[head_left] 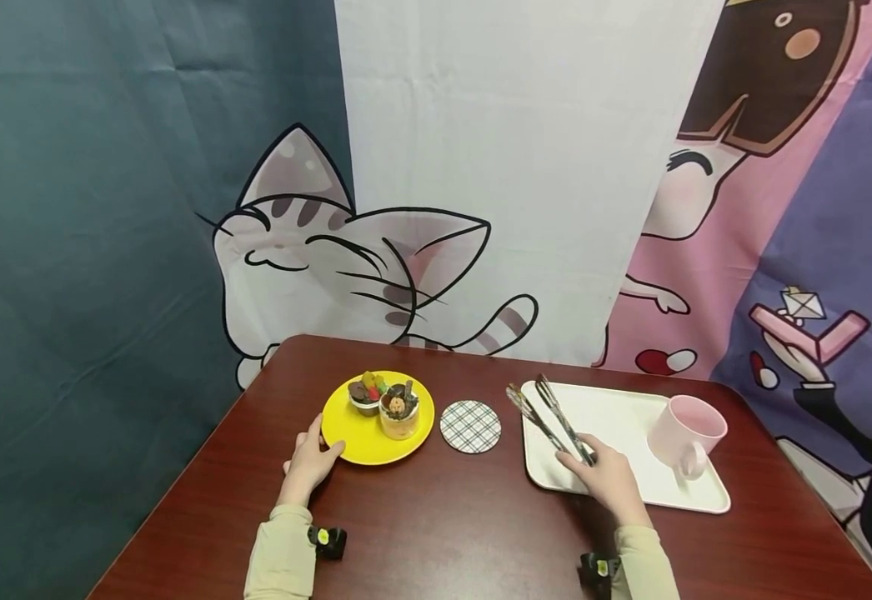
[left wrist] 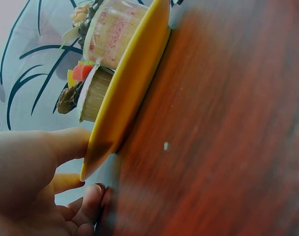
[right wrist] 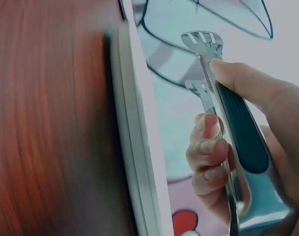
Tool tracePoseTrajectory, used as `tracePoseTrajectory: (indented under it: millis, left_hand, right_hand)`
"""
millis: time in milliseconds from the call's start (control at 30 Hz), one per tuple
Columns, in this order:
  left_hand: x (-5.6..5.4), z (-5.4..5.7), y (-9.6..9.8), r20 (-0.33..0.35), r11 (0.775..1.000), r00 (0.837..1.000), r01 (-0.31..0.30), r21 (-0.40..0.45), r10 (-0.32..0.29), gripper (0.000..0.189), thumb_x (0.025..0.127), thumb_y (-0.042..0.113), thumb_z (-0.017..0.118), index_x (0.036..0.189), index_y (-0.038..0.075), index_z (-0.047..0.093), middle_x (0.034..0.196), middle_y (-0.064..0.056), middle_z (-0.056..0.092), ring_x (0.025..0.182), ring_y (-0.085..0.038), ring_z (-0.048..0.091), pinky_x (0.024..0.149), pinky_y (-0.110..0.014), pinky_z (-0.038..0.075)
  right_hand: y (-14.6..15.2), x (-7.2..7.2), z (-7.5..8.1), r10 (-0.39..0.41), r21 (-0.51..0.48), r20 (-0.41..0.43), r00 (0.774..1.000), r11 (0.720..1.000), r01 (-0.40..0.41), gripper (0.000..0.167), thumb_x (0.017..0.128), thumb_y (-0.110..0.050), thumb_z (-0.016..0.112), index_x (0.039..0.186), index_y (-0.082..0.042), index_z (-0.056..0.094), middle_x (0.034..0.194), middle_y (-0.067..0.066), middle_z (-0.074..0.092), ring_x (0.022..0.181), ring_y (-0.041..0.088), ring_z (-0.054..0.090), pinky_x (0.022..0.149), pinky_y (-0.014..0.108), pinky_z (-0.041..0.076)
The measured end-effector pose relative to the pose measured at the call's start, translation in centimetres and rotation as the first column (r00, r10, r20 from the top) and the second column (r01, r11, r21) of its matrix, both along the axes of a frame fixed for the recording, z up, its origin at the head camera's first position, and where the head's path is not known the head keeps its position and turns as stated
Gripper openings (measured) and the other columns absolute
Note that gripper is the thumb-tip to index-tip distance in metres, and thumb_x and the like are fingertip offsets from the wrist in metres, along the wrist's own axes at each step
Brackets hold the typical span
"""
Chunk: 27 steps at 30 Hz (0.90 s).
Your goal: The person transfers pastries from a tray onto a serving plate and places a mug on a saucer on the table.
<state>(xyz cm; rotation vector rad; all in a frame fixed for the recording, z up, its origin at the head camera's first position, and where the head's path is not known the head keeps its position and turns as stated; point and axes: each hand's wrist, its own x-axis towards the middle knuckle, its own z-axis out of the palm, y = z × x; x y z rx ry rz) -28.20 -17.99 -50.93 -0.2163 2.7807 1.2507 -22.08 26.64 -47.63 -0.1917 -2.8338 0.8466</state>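
My left hand (head_left: 310, 457) grips the near-left rim of a yellow plate (head_left: 364, 446), thumb on top and fingers at the edge. Two small cakes stand on the plate: a chocolate-topped cupcake (head_left: 365, 398) with red and yellow bits, and a taller layered cake cup (head_left: 399, 417) topped with a cookie. In the right hand (head_left: 610, 477) is a pair of metal tongs (right wrist: 243, 128) with dark grip pads, their slotted tips spread apart. The tongs are held over the left part of a white tray (head_left: 616, 417). The thumb lies along one arm, the fingers curl round the other.
A pink mug (head_left: 687, 433) stands at the tray's right side. Between plate and tray lies a round checked coaster (head_left: 470, 427). All of it is on a reddish-brown table (head_left: 421, 517), with a printed cartoon curtain (head_left: 481, 167) behind its far edge.
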Motion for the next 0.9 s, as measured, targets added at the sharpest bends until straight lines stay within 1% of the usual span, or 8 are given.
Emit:
tracePoseTrajectory:
  millis: [67, 133, 233, 400, 567, 633, 800, 900]
  left_hand:
    - [0.0, 0.0, 0.0, 0.003, 1.000, 1.000, -0.001, 0.002, 0.001, 0.076, 0.094, 0.028, 0.054, 0.154, 0.002, 0.015, 0.108, -0.020, 0.042, 0.101, -0.034, 0.049, 0.083, -0.051, 0.021]
    - [0.0, -0.1, 0.1, 0.005, 1.000, 1.000, -0.002, 0.005, 0.002, 0.076, 0.094, 0.029, 0.054, 0.154, 0.002, 0.015, 0.108, -0.020, 0.042, 0.101, -0.035, 0.049, 0.083, -0.051, 0.021]
    - [-0.1, -0.1, 0.0, 0.006, 1.000, 1.000, -0.004, 0.006, 0.004, 0.076, 0.094, 0.029, 0.054, 0.154, 0.002, 0.016, 0.109, -0.021, 0.042, 0.101, -0.035, 0.049, 0.085, -0.052, 0.021]
    - [-0.2, -0.3, 0.0, 0.000, 1.000, 1.000, -0.002, -0.003, 0.002, 0.076, 0.094, 0.030, 0.054, 0.154, 0.002, 0.015, 0.112, -0.022, 0.041, 0.103, -0.038, 0.050, 0.086, -0.053, 0.023]
    - [-0.2, -0.3, -0.1, -0.008, 1.000, 1.000, 0.002, -0.009, -0.002, 0.076, 0.094, 0.029, 0.054, 0.154, 0.002, 0.015, 0.113, -0.023, 0.042, 0.104, -0.039, 0.050, 0.086, -0.053, 0.023]
    - [-0.2, -0.3, -0.1, -0.007, 1.000, 1.000, 0.001, -0.008, -0.001, 0.076, 0.094, 0.029, 0.054, 0.154, 0.002, 0.015, 0.113, -0.023, 0.042, 0.104, -0.039, 0.050, 0.086, -0.053, 0.023]
    - [-0.1, -0.3, 0.0, -0.006, 1.000, 1.000, -0.002, -0.001, 0.002, 0.076, 0.094, 0.030, 0.054, 0.154, 0.003, 0.015, 0.113, -0.022, 0.041, 0.103, -0.039, 0.051, 0.086, -0.053, 0.023]
    - [0.0, -0.3, 0.0, -0.007, 1.000, 1.000, -0.001, -0.001, 0.000, 0.076, 0.094, 0.030, 0.054, 0.154, 0.003, 0.016, 0.112, -0.022, 0.042, 0.103, -0.038, 0.051, 0.085, -0.053, 0.023]
  right_hand:
    - [0.9, 0.3, 0.1, -0.018, -0.003, 0.011, 1.000, 1.000, 0.018, 0.059, 0.083, -0.045, 0.070, 0.127, -0.006, 0.062, 0.110, 0.026, 0.067, 0.090, 0.031, 0.063, 0.081, 0.048, 0.049]
    - [1.7, 0.6, 0.1, -0.033, -0.009, 0.016, 0.999, 0.999, 0.033, 0.061, 0.084, -0.045, 0.069, 0.128, -0.004, 0.060, 0.110, 0.027, 0.067, 0.093, 0.034, 0.063, 0.083, 0.051, 0.048]
    - [2.6, 0.9, 0.1, -0.058, -0.018, 0.018, 0.998, 0.998, 0.058, 0.063, 0.084, -0.046, 0.069, 0.129, -0.002, 0.060, 0.099, 0.022, 0.070, 0.092, 0.033, 0.065, 0.085, 0.051, 0.048]
    - [3.7, 1.2, -0.3, -0.073, -0.009, 0.022, 0.997, 0.997, 0.073, 0.064, 0.083, -0.044, 0.070, 0.128, 0.000, 0.060, 0.079, 0.009, 0.071, 0.086, 0.027, 0.065, 0.083, 0.047, 0.048]
    - [4.1, 1.2, -0.7, -0.070, -0.001, 0.034, 0.997, 0.998, 0.070, 0.062, 0.082, -0.040, 0.072, 0.126, 0.002, 0.061, 0.066, 0.004, 0.070, 0.075, 0.021, 0.065, 0.075, 0.040, 0.048]
    - [4.2, 1.3, -0.9, -0.078, 0.004, 0.025, 0.997, 0.997, 0.078, 0.061, 0.081, -0.039, 0.073, 0.125, 0.002, 0.062, 0.071, 0.008, 0.072, 0.075, 0.023, 0.066, 0.074, 0.040, 0.048]
    - [4.3, 1.4, -1.0, -0.100, 0.011, 0.016, 0.995, 0.995, 0.100, 0.058, 0.080, -0.039, 0.073, 0.121, 0.002, 0.065, 0.105, 0.026, 0.069, 0.097, 0.041, 0.065, 0.086, 0.051, 0.048]
    - [4.4, 1.6, -1.0, -0.102, 0.015, 0.048, 0.994, 0.995, 0.101, 0.059, 0.080, -0.040, 0.073, 0.120, 0.003, 0.065, 0.111, 0.028, 0.067, 0.104, 0.045, 0.063, 0.089, 0.053, 0.047]
